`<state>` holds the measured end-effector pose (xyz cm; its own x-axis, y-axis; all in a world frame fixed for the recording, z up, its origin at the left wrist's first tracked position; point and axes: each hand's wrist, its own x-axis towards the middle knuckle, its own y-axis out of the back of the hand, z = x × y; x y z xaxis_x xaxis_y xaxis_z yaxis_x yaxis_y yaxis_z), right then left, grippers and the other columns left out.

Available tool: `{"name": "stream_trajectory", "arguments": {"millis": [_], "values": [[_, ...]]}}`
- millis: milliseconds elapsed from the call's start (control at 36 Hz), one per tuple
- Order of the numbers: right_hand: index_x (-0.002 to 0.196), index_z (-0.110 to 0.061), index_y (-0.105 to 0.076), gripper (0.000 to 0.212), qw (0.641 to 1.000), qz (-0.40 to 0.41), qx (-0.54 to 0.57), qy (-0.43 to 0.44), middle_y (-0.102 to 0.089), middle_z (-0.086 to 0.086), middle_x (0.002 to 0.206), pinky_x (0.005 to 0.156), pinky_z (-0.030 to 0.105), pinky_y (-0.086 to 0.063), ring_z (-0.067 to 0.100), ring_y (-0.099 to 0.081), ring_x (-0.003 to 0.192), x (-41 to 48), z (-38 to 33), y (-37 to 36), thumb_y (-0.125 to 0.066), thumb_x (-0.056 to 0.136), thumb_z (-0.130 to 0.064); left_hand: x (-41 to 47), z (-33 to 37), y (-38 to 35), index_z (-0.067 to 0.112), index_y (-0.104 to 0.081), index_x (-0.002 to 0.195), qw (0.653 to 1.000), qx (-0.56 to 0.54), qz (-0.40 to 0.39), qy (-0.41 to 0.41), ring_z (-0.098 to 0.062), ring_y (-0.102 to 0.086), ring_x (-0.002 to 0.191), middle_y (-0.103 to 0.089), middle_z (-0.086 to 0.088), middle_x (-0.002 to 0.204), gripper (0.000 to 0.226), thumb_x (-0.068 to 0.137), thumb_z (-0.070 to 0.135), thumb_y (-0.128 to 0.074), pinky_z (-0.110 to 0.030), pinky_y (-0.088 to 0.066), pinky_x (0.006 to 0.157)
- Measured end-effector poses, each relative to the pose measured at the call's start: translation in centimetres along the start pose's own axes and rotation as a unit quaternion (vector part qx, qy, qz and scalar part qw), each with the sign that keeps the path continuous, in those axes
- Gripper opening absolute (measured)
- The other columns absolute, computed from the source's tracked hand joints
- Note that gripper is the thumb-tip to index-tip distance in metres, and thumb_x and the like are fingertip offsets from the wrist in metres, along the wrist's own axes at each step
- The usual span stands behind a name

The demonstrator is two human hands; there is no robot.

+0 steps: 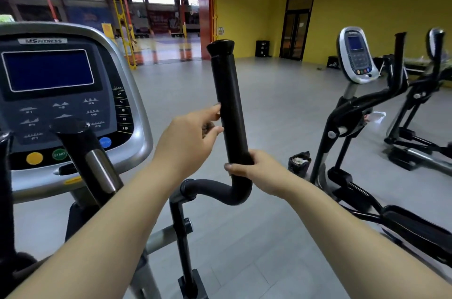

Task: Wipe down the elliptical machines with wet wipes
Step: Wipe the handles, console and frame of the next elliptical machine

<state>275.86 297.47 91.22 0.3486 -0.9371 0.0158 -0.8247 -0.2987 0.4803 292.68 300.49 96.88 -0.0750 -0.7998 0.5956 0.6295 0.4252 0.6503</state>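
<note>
work sits on the upright handle [227, 93] of the near elliptical: right hand [254, 166] grasps its base, left hand [193, 132] touches its middle, something small and dark behind the fingertips (a wipe? whether it grips, i cannot tell). other machines [354, 59] stand well apart; most seems left.

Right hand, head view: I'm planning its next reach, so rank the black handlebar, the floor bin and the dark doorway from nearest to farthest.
1. The handlebar, centre, gripped by the right hand.
2. The bin, on the floor just to the right.
3. The doorway, in the far yellow wall.
</note>
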Motion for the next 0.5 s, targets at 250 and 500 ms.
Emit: {"name": "stream_trajectory", "arguments": {"millis": [250,500], "values": [[0.094,-0.015,-0.070,0.011,0.976,0.130,-0.175,0.027,-0.064,-0.002,0.066,0.061,0.026,-0.045,0.015,-0.059,0.063,-2.8,-1.7,1.5,-0.066,0.084,-0.012,-2.9,-1.9,1.4,0.028,-0.067,0.113,0.995,0.027,-0.090,0.040,-0.003,-0.060,0.086,-0.070,0.013,0.097,0.023,0.090,0.029,-0.061,-0.020,-0.047,0.080],[0.103,-0.011,-0.073,0.023,0.866,0.300,-0.192,0.352,-0.069,0.004,0.091,0.072,0.035,-0.054,0.020,-0.065,0.082,-3.1,-5.9,-2.0,-0.064,0.082,-0.008,-6.4,-5.6,4.3,0.028,-0.070,0.100,0.988,0.040,-0.084,0.126,0.002,-0.059,0.079,-0.068,0.017,0.090,0.015,0.088,0.031,-0.062,-0.022,-0.048,0.079]]}}
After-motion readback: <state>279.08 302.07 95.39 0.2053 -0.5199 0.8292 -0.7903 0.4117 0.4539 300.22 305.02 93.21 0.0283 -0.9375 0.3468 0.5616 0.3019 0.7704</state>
